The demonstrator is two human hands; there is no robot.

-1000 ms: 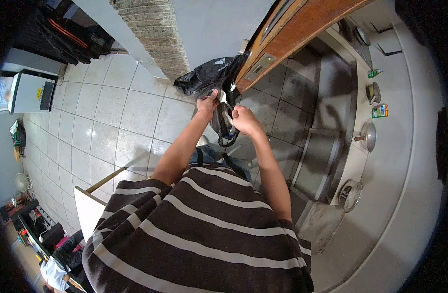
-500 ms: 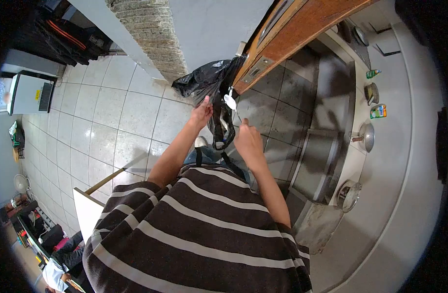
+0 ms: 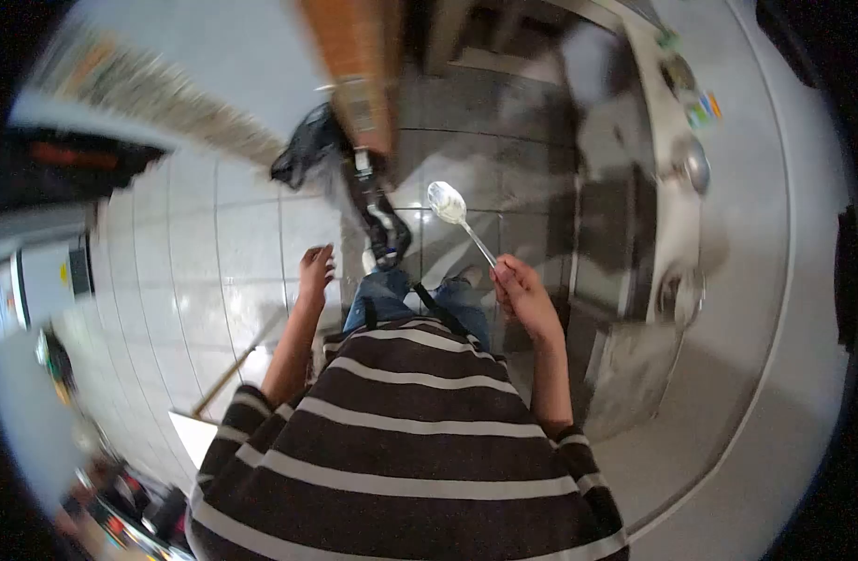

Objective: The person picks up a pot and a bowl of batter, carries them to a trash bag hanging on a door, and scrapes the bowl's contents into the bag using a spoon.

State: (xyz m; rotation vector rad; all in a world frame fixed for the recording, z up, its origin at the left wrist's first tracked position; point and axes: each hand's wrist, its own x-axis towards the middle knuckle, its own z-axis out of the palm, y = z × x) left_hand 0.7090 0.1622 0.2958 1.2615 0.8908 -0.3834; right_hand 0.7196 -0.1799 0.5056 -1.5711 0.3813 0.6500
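Observation:
My right hand [image 3: 524, 297] is closed around the handle of a metal spoon [image 3: 447, 202]. White residue coats the spoon's bowl, which points up and to the left, away from my body. On the other side, my left hand [image 3: 317, 271] hangs in the air with its fingers apart and nothing in them. Between and beyond both hands, a black plastic bag [image 3: 307, 145] hangs by the edge of the wooden door [image 3: 359, 103]. Some whitish contents show in the bag's lower part. Neither hand touches the bag.
At right, a counter holds a metal pot [image 3: 695, 166], a glass-like bowl [image 3: 681, 294] and a green-orange packet [image 3: 705, 107]. A small white appliance [image 3: 50, 280] stands at far left. A white panel [image 3: 193, 435] is near my left elbow. Tiled floor [image 3: 251, 215] lies below.
My view has turned to the right and blurred. My right hand has drawn the spoon away from the bag. The left hand has moved off the bag, back and to the left.

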